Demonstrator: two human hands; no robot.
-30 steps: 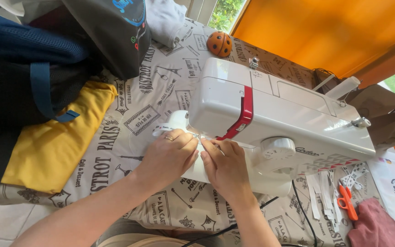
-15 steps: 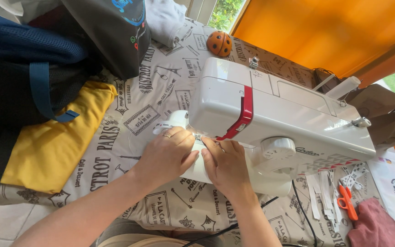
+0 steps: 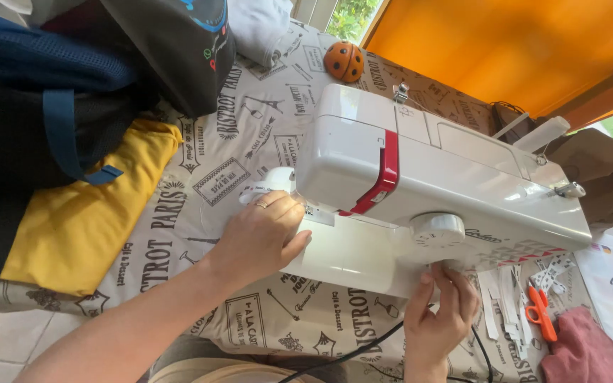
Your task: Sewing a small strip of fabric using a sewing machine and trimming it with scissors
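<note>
A white sewing machine (image 3: 455,177) with a red stripe stands on a table covered by a printed cloth (image 3: 250,142). My left hand (image 3: 260,234) rests on the machine's bed by the needle area, fingers curled, a ring on one finger. Whether it pinches anything is hidden. My right hand (image 3: 440,312) is at the machine's right end, below the round dial (image 3: 438,228), with its fingertips touching the lower edge of the body near the power cord (image 3: 363,351).
A dark blue backpack (image 3: 44,106) and yellow fabric (image 3: 72,227) lie at the left. An orange ladybird-shaped pincushion (image 3: 343,61) sits at the back. Orange scissors (image 3: 539,313), white strips and a pink cloth (image 3: 582,353) lie at the right. An orange curtain (image 3: 519,42) hangs behind.
My right hand has left the needle area and moved right to the machine's end under the dial. My left hand stays on the bed.
</note>
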